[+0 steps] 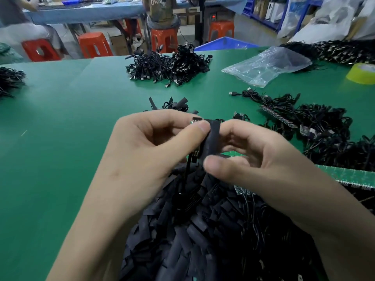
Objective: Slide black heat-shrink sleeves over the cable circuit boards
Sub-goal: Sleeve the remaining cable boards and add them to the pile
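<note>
Two hands are held together above the green bench (60,118). One black sleeve (212,138) is pinched by the right hand (253,159), its thumb at the sleeve's lower end and its fingers curled behind it. One small board (196,119) is gripped between the thumb and fingers of the left hand (146,151); its top edge is seen just left of the sleeve, touching it. How far the board is inside the sleeve cannot be told. One black cable (187,169) is seen hanging from below the left thumb.

A large pile of loose sleeves (192,230) is spread on the bench under the hands. A small clump (172,104) of sleeved cables is seen just behind them. Four cable heaps are counted: far centre (168,65), left edge (10,80), far right (334,51) and near right (324,128). One green board strip (351,175) is laid beside the right wrist. One clear bag (267,65) and one yellow tape roll (362,75) are seen at the far right. Four red stools (94,45) are counted beyond the bench.
</note>
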